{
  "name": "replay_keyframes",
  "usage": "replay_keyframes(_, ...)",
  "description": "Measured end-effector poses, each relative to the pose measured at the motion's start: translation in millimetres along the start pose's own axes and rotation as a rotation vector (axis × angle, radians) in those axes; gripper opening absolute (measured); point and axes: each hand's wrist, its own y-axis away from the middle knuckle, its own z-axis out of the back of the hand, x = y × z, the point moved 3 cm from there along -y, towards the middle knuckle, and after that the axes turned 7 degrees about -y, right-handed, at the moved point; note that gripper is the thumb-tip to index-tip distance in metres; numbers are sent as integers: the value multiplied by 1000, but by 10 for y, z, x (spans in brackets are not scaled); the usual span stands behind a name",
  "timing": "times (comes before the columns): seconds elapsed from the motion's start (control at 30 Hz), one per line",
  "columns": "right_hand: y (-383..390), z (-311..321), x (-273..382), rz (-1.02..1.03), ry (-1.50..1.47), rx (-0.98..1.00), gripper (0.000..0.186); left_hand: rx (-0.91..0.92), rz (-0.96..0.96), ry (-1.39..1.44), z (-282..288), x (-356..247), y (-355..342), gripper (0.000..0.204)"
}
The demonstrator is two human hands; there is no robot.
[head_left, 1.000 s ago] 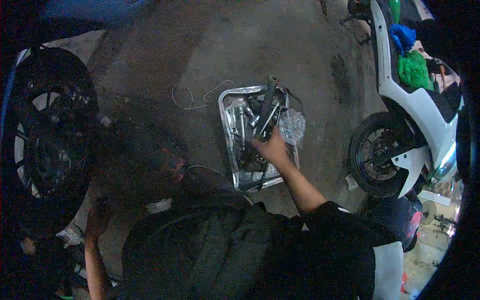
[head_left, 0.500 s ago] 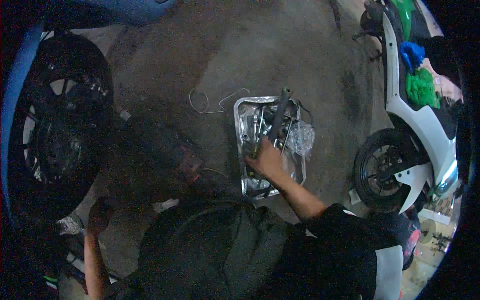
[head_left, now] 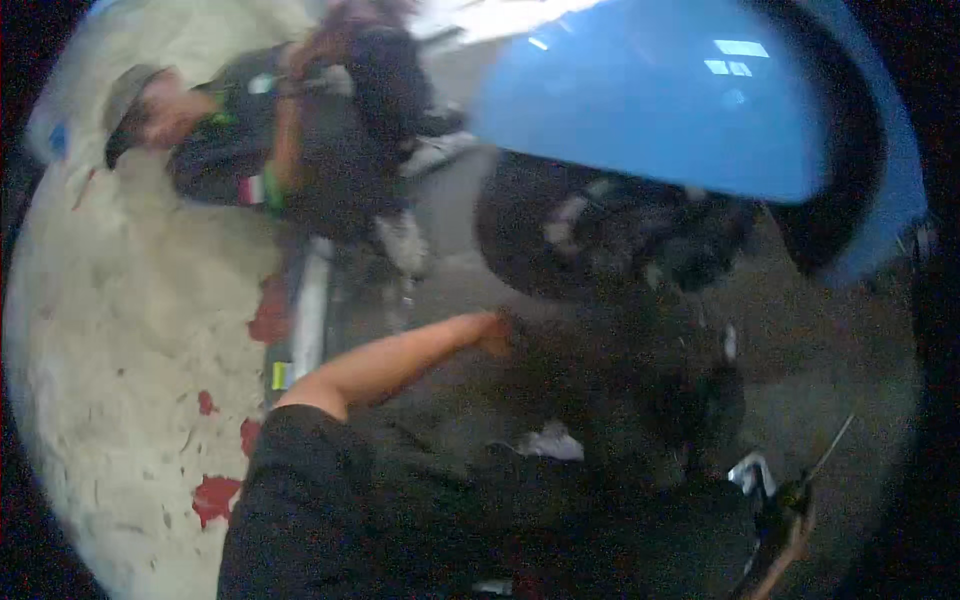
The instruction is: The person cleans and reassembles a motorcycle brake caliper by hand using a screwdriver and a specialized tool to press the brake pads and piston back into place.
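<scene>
Much of the picture is smeared by motion. My left arm stretches across the middle, and my left hand (head_left: pixel 497 332) hangs in shadow below the dark wheel (head_left: pixel 520 235) under a blue body panel; its fingers are too blurred to read. At the lower right, my right hand (head_left: pixel 797 525) is closed around a tool with a long thin shaft (head_left: pixel 832 448), which points up and to the right. Its exact kind is not clear. Beside that hand a shiny metal tray edge (head_left: pixel 748 470) shows, mostly hidden in the dark.
The glossy blue panel (head_left: pixel 640 100) spans the upper right. At the upper left a person in dark clothes (head_left: pixel 330 140) is close by. A pale wall (head_left: pixel 130 330) with red patches runs down the left. Some whitish crumpled material (head_left: pixel 550 442) lies on the floor.
My view has swung left, from the tool tray toward the blue vehicle and the other person. My right hand has left the tray's middle with a thin-shafted tool in it.
</scene>
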Motion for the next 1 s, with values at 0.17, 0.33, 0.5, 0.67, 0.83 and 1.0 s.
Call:
replay_keyframes(0.17, 127, -909, 1240, -68, -7, 736, 51, 1, 24, -10, 42, -257, 199, 61)
replay_keyframes(0.33, 354, -2741, 1583, 697, 770, 1500, 57, 125, 371, 50, 436, -764, 742, 59)
replay_keyframes(0.5, 744, -4385, 380, 897, 1816, 1765, 47, -251, 378, 170, -23, -563, 1739, 57)
replay_keyframes(0.67, 812, -5001, -445, 991, 1809, 1703, 44, -457, 596, 318, -62, -715, 2805, 58)
replay_keyframes(0.83, 938, -5471, -773, 1078, 1763, 1649, 43, -871, 953, 348, -431, -1046, 4074, 48)
replay_keyframes(1.0, 1043, -6014, -988, 1248, 1547, 1873, 40, -1139, 1303, 504, -707, -1626, 5442, 37)
